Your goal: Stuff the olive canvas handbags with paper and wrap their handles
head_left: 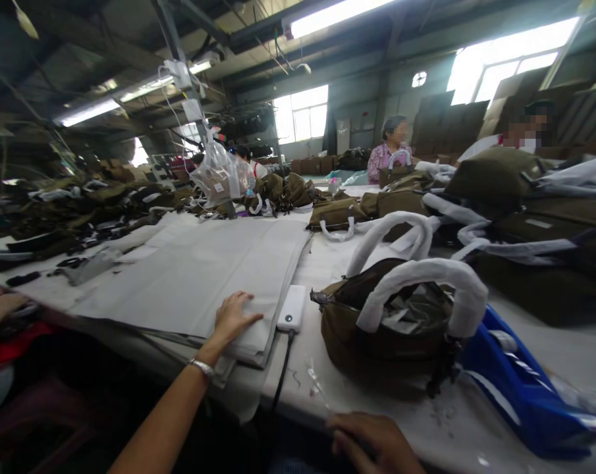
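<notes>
My left hand (236, 317) lies on the near right corner of a stack of large white paper sheets (199, 263), its fingers spread. A bracelet circles that wrist. My right hand (374, 440) is at the table's front edge, low in the view, with its fingers curled; what they hold, if anything, is hidden. Beyond it stands an olive-brown handbag (371, 349), unzipped, with both handles wrapped in white and crumpled greyish filling inside. Between the paper and the bag lies a white power bank (292, 308) with a black cable plugged in.
A blue tape dispenser (519, 388) stands right of the bag. More olive bags (505, 184) with wrapped handles are piled at the back right. A clear plastic bag (221, 171) hangs from a post. Dark pieces lie far left. Several other people are around the table.
</notes>
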`<state>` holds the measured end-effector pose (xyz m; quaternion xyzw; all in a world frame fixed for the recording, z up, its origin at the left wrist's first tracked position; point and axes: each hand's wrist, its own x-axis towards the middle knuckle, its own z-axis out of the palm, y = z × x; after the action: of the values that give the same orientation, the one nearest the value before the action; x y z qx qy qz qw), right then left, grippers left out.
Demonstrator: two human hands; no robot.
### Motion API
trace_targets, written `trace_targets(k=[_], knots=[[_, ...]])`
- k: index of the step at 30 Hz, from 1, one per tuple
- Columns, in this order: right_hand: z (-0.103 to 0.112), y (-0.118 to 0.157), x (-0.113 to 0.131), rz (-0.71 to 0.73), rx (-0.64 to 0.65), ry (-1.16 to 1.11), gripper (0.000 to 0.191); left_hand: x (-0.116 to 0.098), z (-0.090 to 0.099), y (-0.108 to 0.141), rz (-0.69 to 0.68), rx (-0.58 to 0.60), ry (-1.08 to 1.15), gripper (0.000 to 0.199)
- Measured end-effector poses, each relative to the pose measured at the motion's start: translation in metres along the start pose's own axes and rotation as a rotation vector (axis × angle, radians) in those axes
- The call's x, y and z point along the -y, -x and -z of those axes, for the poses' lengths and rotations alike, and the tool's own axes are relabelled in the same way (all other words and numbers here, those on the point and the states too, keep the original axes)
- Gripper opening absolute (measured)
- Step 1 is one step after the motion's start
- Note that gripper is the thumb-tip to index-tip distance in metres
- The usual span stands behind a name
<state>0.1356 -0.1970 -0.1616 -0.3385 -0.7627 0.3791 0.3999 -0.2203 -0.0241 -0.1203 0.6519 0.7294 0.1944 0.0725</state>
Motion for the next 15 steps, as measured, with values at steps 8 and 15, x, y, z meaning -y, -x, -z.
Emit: trace_targets(k=[8,15], knots=[[-0.036,-0.11,-0.001,-0.155,0.047,-0.472,0.032,0.014,0.002,-0.017,0.017,0.04,0.094,0.036],[-0.076,-0.17,-0.046,-0.264,-0.031,-0.814,0.064,0.016,0.001,-0.023,0.075,0.03,0.237,0.033]])
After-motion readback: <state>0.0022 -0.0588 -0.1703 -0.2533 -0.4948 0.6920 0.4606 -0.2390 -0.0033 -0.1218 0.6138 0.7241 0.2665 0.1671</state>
